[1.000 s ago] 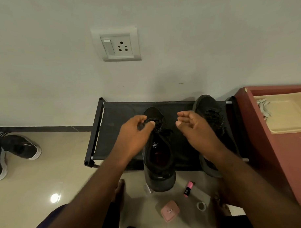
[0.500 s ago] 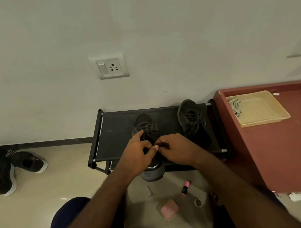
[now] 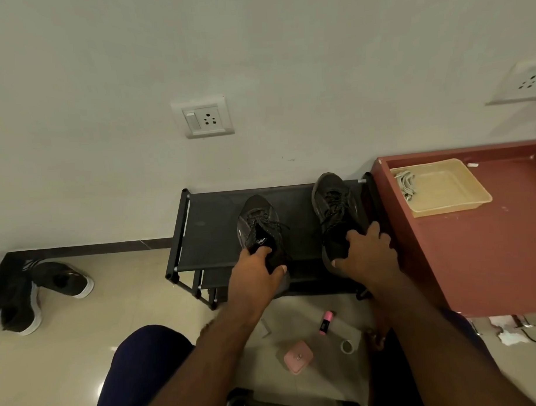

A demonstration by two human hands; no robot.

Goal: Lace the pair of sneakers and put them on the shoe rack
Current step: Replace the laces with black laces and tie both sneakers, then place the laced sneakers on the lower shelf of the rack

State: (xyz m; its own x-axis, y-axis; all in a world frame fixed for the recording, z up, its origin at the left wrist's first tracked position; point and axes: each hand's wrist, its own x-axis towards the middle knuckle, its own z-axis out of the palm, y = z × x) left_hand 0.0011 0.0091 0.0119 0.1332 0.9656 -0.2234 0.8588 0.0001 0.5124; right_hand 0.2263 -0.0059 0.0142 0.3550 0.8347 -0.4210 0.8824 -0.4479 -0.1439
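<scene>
against the white wall, mid-frame, a black shoe rack (image 3: 210,232) carries both sneakers. left sneaker (image 3: 257,224) is gripped at its heel by the left hand (image 3: 257,274); right sneaker (image 3: 334,209) by the right hand (image 3: 367,254).

I'm in a home here: low shoe rack (image 3: 213,232) against the wall (image 3: 104,87), switch socket (image 3: 203,119) above it, glossy floor tiles (image 3: 83,355), spare sneakers (image 3: 62,278) lying alongside.

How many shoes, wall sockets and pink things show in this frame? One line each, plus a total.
Shoes: 4
Wall sockets: 2
Pink things: 2
Total: 8
</scene>
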